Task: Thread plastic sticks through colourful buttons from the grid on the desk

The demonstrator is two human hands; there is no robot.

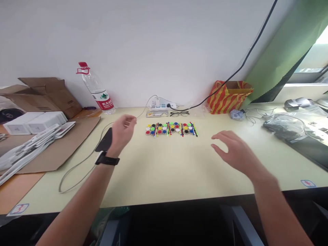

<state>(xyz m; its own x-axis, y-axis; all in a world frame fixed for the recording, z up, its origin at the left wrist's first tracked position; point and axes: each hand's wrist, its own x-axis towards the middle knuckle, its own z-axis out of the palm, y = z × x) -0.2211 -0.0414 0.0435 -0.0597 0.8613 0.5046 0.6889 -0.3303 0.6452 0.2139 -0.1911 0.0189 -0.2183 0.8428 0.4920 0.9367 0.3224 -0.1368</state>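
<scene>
Raised above the left part of the table, my left hand [123, 132] has loosely curled fingers, and nothing shows in it. A black watch band [109, 160] circles that wrist. To the right, my right hand [232, 150] hovers over the table with thumb and fingers apart, holding nothing; it is slightly blurred. Between the hands and farther back lie rows of small coloured discs [172, 130] in red, yellow, green, blue, white and black. Thin coloured sticks [182, 130] stand between groups of discs, too small to name. Neither hand touches them.
Behind the discs are eyeglasses [179, 113], a clear case [156, 114] and a power strip [164, 106]. A dark phone-like slab [104, 140], bottle [101, 95], cardboard box [51, 97] and white boxes [46, 123] are left; a striped bag [228, 99] and plastic-wrapped items [284, 124] right.
</scene>
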